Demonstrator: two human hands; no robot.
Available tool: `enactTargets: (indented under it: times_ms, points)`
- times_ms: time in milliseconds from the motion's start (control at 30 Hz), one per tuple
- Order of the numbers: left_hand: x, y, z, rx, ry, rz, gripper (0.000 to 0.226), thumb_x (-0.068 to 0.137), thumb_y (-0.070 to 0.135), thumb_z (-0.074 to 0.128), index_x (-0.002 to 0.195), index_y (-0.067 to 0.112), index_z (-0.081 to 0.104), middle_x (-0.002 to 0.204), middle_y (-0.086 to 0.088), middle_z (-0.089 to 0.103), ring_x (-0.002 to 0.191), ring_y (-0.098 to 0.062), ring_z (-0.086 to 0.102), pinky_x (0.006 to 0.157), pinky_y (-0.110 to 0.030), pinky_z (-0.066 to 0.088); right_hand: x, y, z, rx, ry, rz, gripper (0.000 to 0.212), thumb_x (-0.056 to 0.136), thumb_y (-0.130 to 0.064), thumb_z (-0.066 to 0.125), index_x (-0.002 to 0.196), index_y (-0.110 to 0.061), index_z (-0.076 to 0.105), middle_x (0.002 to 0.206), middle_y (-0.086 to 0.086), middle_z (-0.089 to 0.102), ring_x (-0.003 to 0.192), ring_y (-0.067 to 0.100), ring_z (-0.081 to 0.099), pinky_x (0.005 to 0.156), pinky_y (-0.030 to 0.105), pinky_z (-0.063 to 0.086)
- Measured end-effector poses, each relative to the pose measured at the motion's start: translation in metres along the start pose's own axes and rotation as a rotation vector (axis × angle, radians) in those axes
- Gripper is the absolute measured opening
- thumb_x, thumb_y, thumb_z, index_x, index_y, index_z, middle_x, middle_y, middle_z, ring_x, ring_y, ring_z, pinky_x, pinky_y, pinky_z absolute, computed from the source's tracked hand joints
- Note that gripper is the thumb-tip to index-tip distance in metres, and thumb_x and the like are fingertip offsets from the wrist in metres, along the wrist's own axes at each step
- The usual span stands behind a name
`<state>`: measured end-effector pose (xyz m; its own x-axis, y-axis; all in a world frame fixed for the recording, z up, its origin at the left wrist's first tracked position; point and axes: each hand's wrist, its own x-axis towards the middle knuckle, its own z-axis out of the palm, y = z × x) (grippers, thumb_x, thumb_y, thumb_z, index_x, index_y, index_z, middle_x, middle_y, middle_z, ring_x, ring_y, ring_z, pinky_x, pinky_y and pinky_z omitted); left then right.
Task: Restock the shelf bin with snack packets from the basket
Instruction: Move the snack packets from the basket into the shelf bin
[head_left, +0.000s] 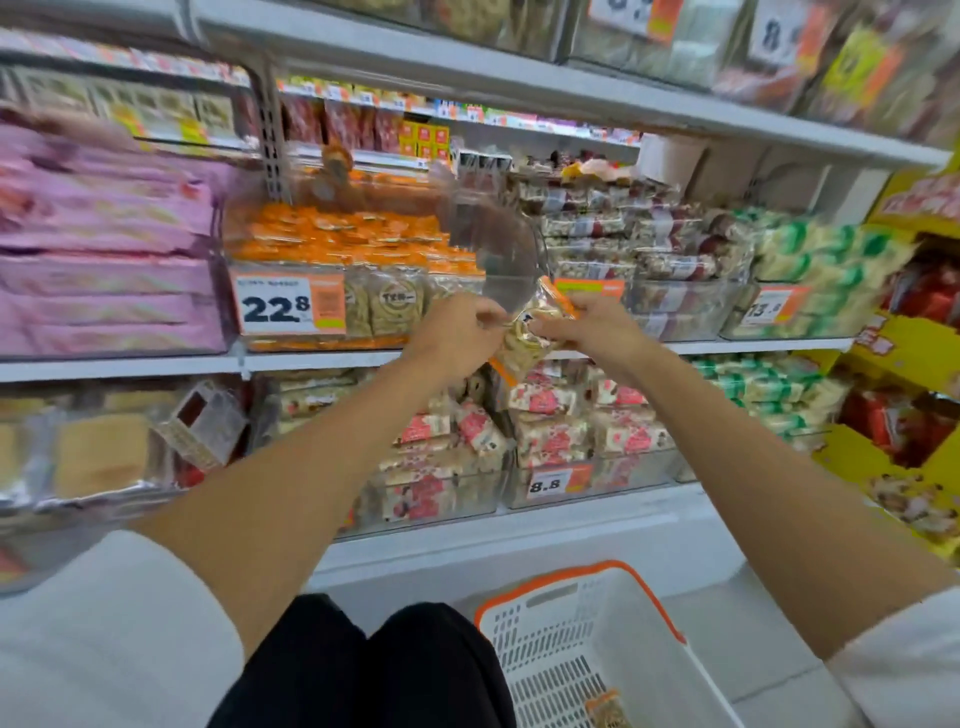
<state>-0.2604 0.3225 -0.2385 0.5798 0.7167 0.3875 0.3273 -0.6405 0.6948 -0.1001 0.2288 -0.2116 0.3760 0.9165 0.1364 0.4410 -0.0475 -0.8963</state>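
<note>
Both hands (519, 325) grip one snack packet (530, 338) — seemingly just before the bin (467, 249).

Basket (587, 660): white slotted walls, orange rim. Snack packet (527, 332): clear film, orange ends, beige biscuits. Shelf bin (337, 270): transparent, orange packets on top, white/orange price tag (289, 310) with black digits. Sleeves (104, 639): white.
</note>
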Motion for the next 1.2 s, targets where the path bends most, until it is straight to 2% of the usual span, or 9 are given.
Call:
enactTargets:
  times_ms: [233,333,467,533,700,800,900,1033,1200]
  points:
    - [0.063,0.015,-0.073,0.028,0.056,0.06,0.026,0.082,0.026,0.077,0.095,0.014,0.058,0.083,0.005,0.056,0.083,-0.019,0.057,0.074,-0.033,0.047,0.058,-0.084,-0.001,-0.117,0.007,-0.274,0.008,0.083,-0.01,0.075,0.083,-0.012,0.067,0.068,-0.005,0.06,0.052,-0.004,0.053,0.053,0.01,0.04]
    - [0.081,0.014,-0.089,0.052,0.017,0.032,0.026,0.077,0.025,0.081,0.086,0.014,0.06,0.078,0.002,0.059,0.079,-0.018,0.058,0.069,-0.032,0.047,0.078,-0.099,0.003,-0.218,-0.023,-0.313,0.025,0.083,-0.009,0.075,0.069,-0.024,0.06,0.057,-0.013,0.052,0.044,-0.007,0.047,0.048,0.009,0.036]
    - [0.094,0.004,-0.094,0.17,-0.111,-0.009,0.021,0.078,0.026,0.08,0.072,0.012,0.066,0.071,0.005,0.059,0.077,-0.018,0.057,0.074,-0.036,0.048,0.1,-0.092,0.009,-0.289,-0.137,-0.308,0.015,0.083,-0.011,0.076,0.087,-0.023,0.067,0.079,-0.013,0.059,0.063,-0.013,0.054,0.06,0.008,0.04]
    - [0.099,0.0,-0.095,0.17,-0.148,-0.01,0.025,0.078,0.028,0.08,0.077,0.005,0.07,0.073,0.001,0.06,0.076,-0.019,0.058,0.074,-0.038,0.049,0.107,-0.089,0.009,-0.325,-0.161,-0.297,0.018,0.082,-0.016,0.077,0.098,-0.017,0.07,0.09,-0.011,0.064,0.079,-0.004,0.058,0.07,0.013,0.043]
    - [0.106,0.003,-0.102,0.072,-0.155,0.008,0.039,0.077,0.028,0.081,0.107,0.007,0.067,0.084,-0.002,0.064,0.085,-0.021,0.062,0.082,-0.037,0.051,0.118,-0.092,0.002,-0.234,-0.153,-0.293,0.014,0.083,-0.013,0.076,0.088,-0.023,0.068,0.082,-0.011,0.066,0.07,-0.002,0.062,0.063,0.012,0.049]
    - [0.109,0.001,-0.1,0.154,-0.21,0.017,0.035,0.076,0.03,0.082,0.101,0.01,0.068,0.081,-0.001,0.064,0.081,-0.019,0.061,0.077,-0.033,0.05,0.119,-0.091,0.005,-0.328,-0.192,-0.299,0.011,0.083,-0.016,0.076,0.086,-0.024,0.069,0.086,-0.009,0.069,0.078,0.003,0.062,0.072,0.016,0.049]
    - [0.112,0.002,-0.104,0.065,-0.143,0.047,0.032,0.076,0.026,0.081,0.099,0.007,0.068,0.08,-0.003,0.064,0.074,-0.017,0.059,0.067,-0.029,0.049,0.121,-0.095,0.001,-0.216,-0.152,-0.306,0.014,0.083,-0.011,0.075,0.086,-0.022,0.067,0.081,-0.011,0.066,0.068,-0.002,0.062,0.063,0.012,0.048]
    - [0.11,0.003,-0.101,0.212,-0.214,0.059,0.032,0.076,0.026,0.082,0.095,0.005,0.068,0.082,-0.005,0.066,0.078,-0.021,0.062,0.072,-0.037,0.05,0.12,-0.088,0.004,-0.269,-0.206,-0.271,0.015,0.083,-0.012,0.075,0.097,-0.014,0.069,0.09,-0.003,0.067,0.077,0.003,0.061,0.072,0.014,0.05]
    - [0.105,-0.003,-0.095,0.273,-0.34,-0.042,0.032,0.079,0.035,0.078,0.097,0.01,0.07,0.082,0.006,0.058,0.075,-0.012,0.055,0.067,-0.031,0.043,0.122,-0.071,0.015,-0.32,-0.303,-0.164,0.01,0.089,-0.013,0.069,0.088,-0.003,0.068,0.073,-0.002,0.061,0.071,0.01,0.058,0.072,0.025,0.049]
